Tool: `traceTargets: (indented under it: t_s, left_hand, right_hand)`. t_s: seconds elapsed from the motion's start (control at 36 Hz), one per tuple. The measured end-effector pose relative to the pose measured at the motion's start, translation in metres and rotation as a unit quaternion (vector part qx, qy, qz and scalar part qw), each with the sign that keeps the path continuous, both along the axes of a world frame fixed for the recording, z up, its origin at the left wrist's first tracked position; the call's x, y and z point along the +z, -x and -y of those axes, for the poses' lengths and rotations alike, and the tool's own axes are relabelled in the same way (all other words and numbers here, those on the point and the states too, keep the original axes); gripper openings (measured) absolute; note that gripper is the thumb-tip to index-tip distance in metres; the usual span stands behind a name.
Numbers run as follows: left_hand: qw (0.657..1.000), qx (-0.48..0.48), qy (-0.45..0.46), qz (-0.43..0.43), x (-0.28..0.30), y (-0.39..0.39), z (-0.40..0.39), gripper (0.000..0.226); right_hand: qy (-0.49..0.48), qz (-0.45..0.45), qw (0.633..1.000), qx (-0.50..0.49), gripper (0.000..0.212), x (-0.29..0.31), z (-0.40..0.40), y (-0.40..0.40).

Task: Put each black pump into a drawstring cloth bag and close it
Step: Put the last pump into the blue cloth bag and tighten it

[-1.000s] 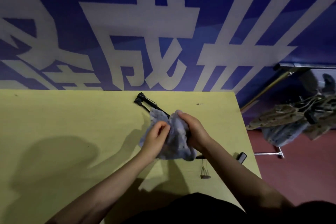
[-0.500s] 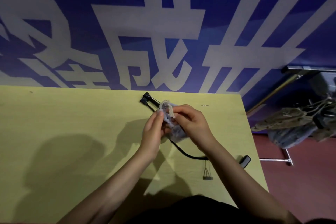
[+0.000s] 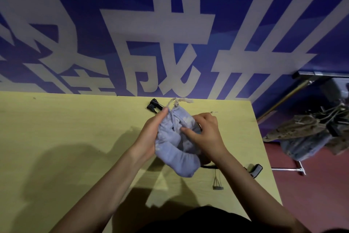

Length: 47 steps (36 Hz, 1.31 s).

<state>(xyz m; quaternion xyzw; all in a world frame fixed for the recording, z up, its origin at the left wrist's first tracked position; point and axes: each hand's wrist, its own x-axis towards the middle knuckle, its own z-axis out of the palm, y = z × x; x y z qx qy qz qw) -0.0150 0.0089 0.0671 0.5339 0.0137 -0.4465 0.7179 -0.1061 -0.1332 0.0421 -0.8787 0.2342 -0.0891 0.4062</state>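
Now mid-frame, above the surface (image 3: 56, 138) | left hand (image 3: 149, 134) grips the bag (image 3: 175, 149) by its side, right hand (image 3: 204, 134) pinches the cloth | pump (image 3: 154, 105) pokes out just behind the bag's gathered neck | step: probably readying the bag | next: spread its mouth, feed the pump in.

Yellow worktop (image 3: 66, 138) against blue wall. Black pump (image 3: 154, 105) lies near far edge. Small needle (image 3: 214, 112) to its right. Black hose end (image 3: 256, 170) and grey fitting (image 3: 217, 187) near right edge.
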Motion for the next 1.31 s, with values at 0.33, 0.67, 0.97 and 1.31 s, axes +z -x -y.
traceTargets:
  t_s: [0.33, 0.67, 0.97, 1.31]
  left_hand:
    - [0.852, -0.200, -0.289, 0.387, -0.041, -0.058, -0.028, 0.032]
    - [0.934, -0.071, -0.247, 0.247, -0.033, -0.080, -0.013, 0.021]
    - [0.956, -0.046, 0.167, -0.238, -0.005, -0.069, 0.018, 0.067]
    - [0.960, -0.034, 0.101, -0.259, -0.035, -0.067, 0.028, 0.045]
  right_hand:
    - [-0.282, 0.044, 0.957, -0.056, 0.032, 0.009, 0.029, -0.003]
    - [-0.385, 0.089, 0.914, -0.090, 0.011, -0.006, 0.047, -0.005]
    - [-0.780, 0.059, 0.587, -0.209, 0.026, -0.035, 0.065, -0.011]
    - [-0.625, -0.066, 0.745, -0.223, 0.023, -0.072, 0.087, -0.051]
